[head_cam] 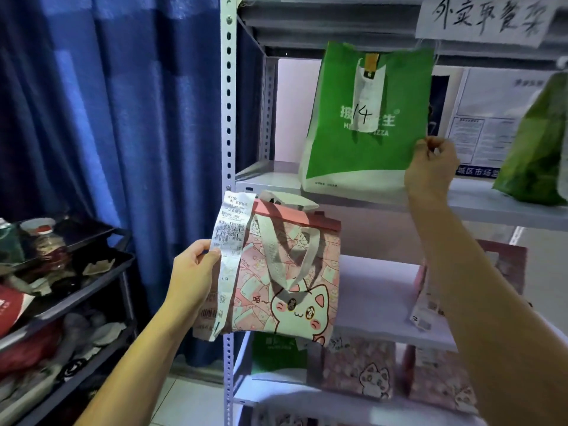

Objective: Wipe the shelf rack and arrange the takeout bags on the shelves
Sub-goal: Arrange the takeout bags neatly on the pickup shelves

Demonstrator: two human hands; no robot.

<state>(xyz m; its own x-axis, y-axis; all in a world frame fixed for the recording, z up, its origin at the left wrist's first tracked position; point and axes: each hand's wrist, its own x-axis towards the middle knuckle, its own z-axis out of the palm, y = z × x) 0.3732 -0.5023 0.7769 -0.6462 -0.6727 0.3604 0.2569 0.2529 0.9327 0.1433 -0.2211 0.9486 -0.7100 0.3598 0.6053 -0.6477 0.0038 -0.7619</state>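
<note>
My left hand (192, 273) grips a pink cat-print takeout bag (292, 272) by its left side, together with its long white receipt (229, 250), and holds it in front of the white shelf rack (228, 124). My right hand (431, 167) pinches the lower right corner of a green pizza bag (368, 118) marked 14, which stands on the upper shelf (267, 179). Another green bag (538, 149) leans on the same shelf at the right edge.
Lower shelves hold more pink cat bags (359, 367), a green bag (278, 352) and a pink bag (504, 269) at the right. A dark cart (92, 272) full of clutter stands at the left before a blue curtain (123, 103). A handwritten sign (485, 18) hangs on top.
</note>
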